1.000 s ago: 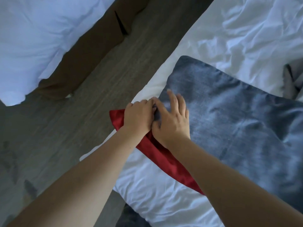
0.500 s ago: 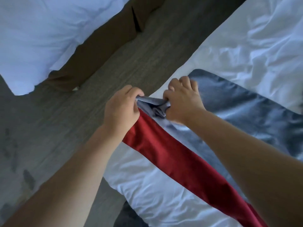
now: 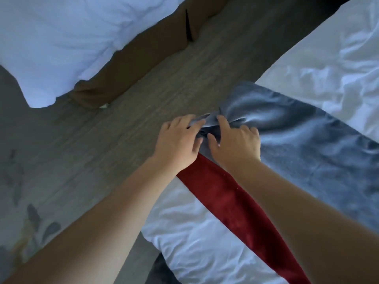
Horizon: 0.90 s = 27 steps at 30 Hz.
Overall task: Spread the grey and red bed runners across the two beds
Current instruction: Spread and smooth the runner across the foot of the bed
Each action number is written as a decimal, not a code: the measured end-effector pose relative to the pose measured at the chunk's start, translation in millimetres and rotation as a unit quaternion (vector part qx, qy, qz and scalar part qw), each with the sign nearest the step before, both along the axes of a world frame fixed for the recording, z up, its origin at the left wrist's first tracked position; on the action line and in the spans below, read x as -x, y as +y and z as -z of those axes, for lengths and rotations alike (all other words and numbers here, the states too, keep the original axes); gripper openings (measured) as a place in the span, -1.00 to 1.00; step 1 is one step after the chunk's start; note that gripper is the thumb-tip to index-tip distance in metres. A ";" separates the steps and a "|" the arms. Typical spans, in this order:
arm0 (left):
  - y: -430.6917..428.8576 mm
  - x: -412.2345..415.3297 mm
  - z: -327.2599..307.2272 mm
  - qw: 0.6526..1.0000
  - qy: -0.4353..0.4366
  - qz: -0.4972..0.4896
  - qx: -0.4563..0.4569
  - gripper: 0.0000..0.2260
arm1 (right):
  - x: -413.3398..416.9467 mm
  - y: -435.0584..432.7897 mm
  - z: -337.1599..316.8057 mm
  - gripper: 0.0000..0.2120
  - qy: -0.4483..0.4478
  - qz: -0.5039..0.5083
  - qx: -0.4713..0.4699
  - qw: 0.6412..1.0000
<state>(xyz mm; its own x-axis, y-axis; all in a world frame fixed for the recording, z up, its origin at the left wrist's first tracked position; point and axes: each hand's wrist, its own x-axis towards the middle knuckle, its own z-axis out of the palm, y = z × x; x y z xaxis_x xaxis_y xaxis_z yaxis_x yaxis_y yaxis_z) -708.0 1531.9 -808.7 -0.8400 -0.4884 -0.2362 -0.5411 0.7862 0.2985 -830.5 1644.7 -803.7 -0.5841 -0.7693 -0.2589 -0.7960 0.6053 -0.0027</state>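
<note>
Bed runner [image 3: 297, 160], one on the near bed [image 3: 194, 242], pinched by left grip [image 3: 178, 144] and right grip [image 3: 235, 144].

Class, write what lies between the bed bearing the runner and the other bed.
A strip of grey wood-grain floor lies between the near bed, which bears the runner, and the far bed; the head view shows it.

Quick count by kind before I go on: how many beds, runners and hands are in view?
Beds: 2 (far bed, near bed)
Runners: 1 (grey and red runner, on the near bed)
Hands: 2 (left hand, right hand, both gripping the runner's end)
Total: 5
</note>
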 end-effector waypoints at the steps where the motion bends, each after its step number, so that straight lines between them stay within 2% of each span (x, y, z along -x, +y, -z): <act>1: 0.0 9.2 4.7 1.000 -0.014 0.006 -0.018 -0.58 | 2.8 4.8 2.8 -0.50 -0.001 0.006 -0.003 1.000; 3: -3.1 27.5 12.5 0.997 -0.025 -0.019 -0.068 -0.60 | 8.9 15.1 7.5 -0.66 -0.006 0.014 -0.011 1.000; 5: -8.6 43.5 16.8 0.982 0.015 -0.096 -0.161 -0.64 | 13.8 26.0 10.2 -0.65 -0.016 0.036 -0.023 0.999; 7: -15.2 55.8 24.1 0.958 0.033 -0.152 -0.242 -0.69 | 16.1 33.9 12.1 -0.40 -0.037 0.066 -0.017 0.997; 9: -21.8 63.2 26.8 0.940 0.009 -0.163 -0.300 -0.72 | 16.6 35.1 11.1 -0.05 -0.072 0.091 -0.002 0.993; 10: -24.5 64.8 26.8 0.935 0.005 -0.154 -0.319 -0.67 | 16.0 34.2 10.8 0.08 -0.080 0.096 0.002 0.992; 12: -27.6 67.6 24.0 0.946 0.018 -0.115 -0.304 -0.54 | 16.6 32.0 10.8 0.14 -0.084 0.090 0.012 0.992; 14: -29.4 70.1 22.9 0.960 0.063 -0.090 -0.257 -0.59 | 20.3 28.8 10.6 0.01 -0.099 0.078 0.037 0.991; 17: -36.3 70.3 20.2 0.960 0.170 -0.112 -0.193 -0.74 | 25.4 22.9 10.2 -0.29 -0.118 0.065 0.080 0.988; 19: -42.9 69.4 17.9 0.944 0.256 -0.147 -0.147 -0.78 | 25.7 18.9 8.7 -0.37 -0.101 0.047 0.100 0.989; 22: -50.2 65.7 20.7 0.889 0.364 -0.259 -0.098 -0.74 | 23.9 19.7 10.9 -0.34 -0.062 0.028 0.108 0.992; 24: -54.5 63.5 28.9 0.863 0.352 -0.346 -0.108 -0.72 | 21.7 24.8 17.6 -0.38 -0.052 0.035 0.077 0.995; 25: -56.1 62.5 34.2 0.861 0.305 -0.383 -0.140 -0.70 | 19.5 28.4 22.5 -0.44 -0.050 0.039 0.055 0.996; 27: -54.5 60.4 45.0 0.872 0.130 -0.408 -0.237 -0.54 | 13.6 35.3 32.7 -0.54 -0.052 0.053 0.032 0.997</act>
